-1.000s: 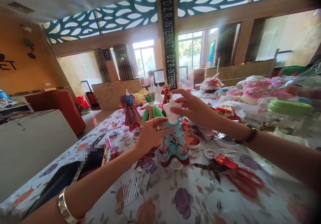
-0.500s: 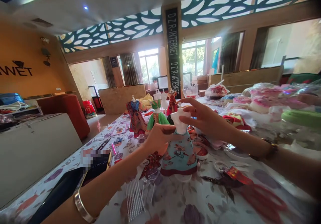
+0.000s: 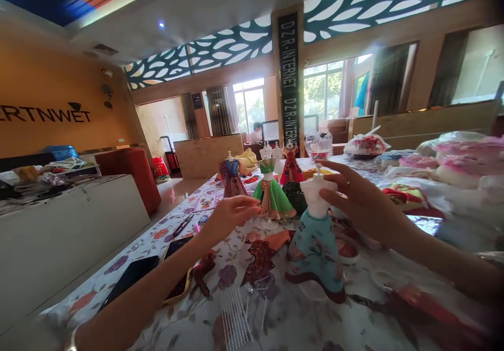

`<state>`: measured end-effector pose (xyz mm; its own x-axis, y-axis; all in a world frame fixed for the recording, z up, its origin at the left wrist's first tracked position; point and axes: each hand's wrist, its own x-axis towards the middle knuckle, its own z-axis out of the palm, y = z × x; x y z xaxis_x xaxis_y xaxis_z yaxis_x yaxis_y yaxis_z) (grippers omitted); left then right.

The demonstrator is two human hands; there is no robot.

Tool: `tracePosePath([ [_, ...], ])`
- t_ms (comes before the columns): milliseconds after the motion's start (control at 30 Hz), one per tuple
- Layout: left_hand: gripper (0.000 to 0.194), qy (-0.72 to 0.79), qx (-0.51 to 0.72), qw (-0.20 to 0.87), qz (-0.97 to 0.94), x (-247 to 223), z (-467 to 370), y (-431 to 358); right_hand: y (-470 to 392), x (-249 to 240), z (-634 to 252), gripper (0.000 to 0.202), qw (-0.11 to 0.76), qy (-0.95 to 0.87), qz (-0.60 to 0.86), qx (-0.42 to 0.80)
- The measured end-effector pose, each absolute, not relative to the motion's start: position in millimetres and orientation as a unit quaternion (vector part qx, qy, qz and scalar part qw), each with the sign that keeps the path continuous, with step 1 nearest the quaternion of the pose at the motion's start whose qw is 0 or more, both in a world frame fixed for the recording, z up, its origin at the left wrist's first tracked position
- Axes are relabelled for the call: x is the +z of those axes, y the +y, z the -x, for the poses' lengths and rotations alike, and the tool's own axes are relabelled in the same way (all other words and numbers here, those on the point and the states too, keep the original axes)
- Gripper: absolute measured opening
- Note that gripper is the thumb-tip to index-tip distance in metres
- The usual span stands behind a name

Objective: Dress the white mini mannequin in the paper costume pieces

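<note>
A small white dress-form mannequin [image 3: 318, 198] stands on the table before me, in a light blue floral skirt [image 3: 317, 251] with a dark red hem. My right hand [image 3: 352, 196] has its thumb and fingers around the form's shoulder and upper body. Apart from it, to the left, my left hand [image 3: 232, 214] is open with its fingers stretched out and nothing in them. Just behind stands a mannequin in a green dress [image 3: 273, 199]. A dark red patterned fabric piece [image 3: 259, 262] lies left of the blue skirt, with white pearl strips [image 3: 235, 314] nearer me.
Dressed mannequins in pink and blue [image 3: 233, 178] and in red [image 3: 291, 166] stand farther back. A dark phone [image 3: 132, 276] lies at left, near small scissors [image 3: 183, 225]. Blurred red-handled scissors [image 3: 425, 306] are at right. Bagged pink items [image 3: 464, 157] crowd the right side.
My left hand has let go of the skirt's waist and moved left, its fingers opening. My right hand stays at the mannequin. The view has turned left, and the skirt hangs more unevenly.
</note>
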<state>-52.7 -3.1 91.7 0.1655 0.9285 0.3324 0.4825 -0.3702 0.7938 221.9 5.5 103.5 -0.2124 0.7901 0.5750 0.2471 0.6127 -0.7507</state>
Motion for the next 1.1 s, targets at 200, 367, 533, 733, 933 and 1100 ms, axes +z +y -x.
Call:
tracePosePath([
  [200, 0.019, 0.690, 0.269, 0.087, -0.666, 30, 153, -14, 4, 88, -220, 0.051, 0.561, -0.714, 0.349, 0.231],
  [367, 0.015, 0.699, 0.245, 0.107, -0.663, 2, 163, -18, 10, 71, -220, 0.050, 0.620, -0.685, 0.340, 0.172],
  [533, 0.017, 0.675, 0.265, 0.145, -0.674, 11, 152, -19, -11, 63, -214, 0.043, 0.725, -0.602, 0.317, 0.109],
  [733, 0.020, 0.593, 0.350, 0.249, -0.681, 45, 102, -35, -36, 33, -209, 0.003, 0.766, -0.577, 0.273, -0.080],
  [933, 0.015, 0.506, 0.447, 0.331, -0.659, 68, 30, -53, -41, -12, -205, 0.024, 0.621, -0.744, 0.227, 0.095],
  [1100, 0.024, 0.466, 0.504, 0.387, -0.615, 69, -21, -64, -53, 2, -195, 0.028, 0.577, -0.732, 0.234, 0.275],
])
